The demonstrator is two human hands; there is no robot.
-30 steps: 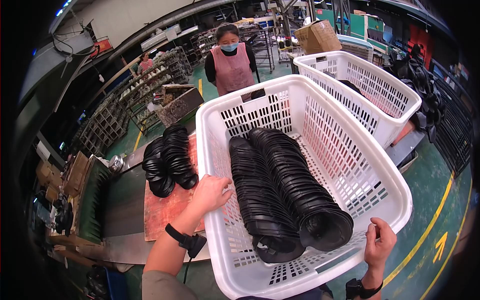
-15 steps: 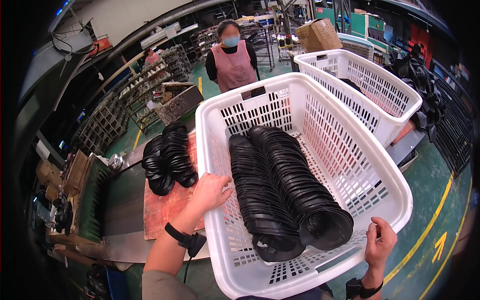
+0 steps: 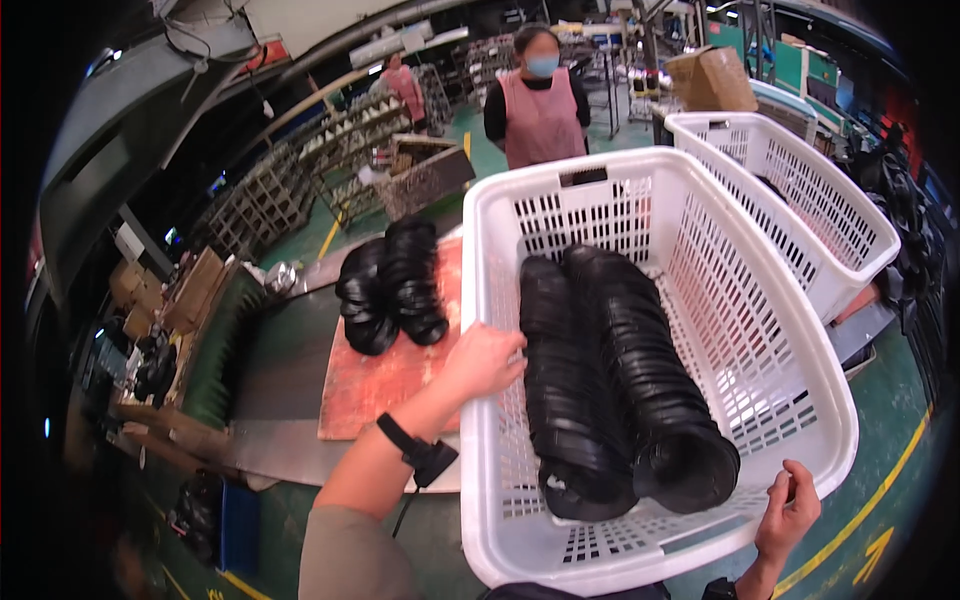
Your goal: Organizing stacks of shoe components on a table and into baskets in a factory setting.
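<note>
I hold a large white plastic basket [image 3: 800,370] with both hands. My left hand [image 3: 483,360] grips its left rim. At the near right corner, my right hand [image 3: 790,510] clasps the rim. Inside the basket lie two long rows of black ring-shaped parts [image 3: 610,380], stacked on edge. Left of the basket, more black rings [image 3: 395,285] are piled on a reddish board [image 3: 390,375].
A second white basket [image 3: 790,190] stands behind on the right, with a cardboard box [image 3: 710,80] beyond it. A person in a pink apron [image 3: 540,95] stands past the basket. Racks of parts [image 3: 310,190] line the left side. A dark bench [image 3: 275,360] carries the board.
The basket and both hands have hardly moved. My left hand stays on the left rim and my right hand on the near right corner.
</note>
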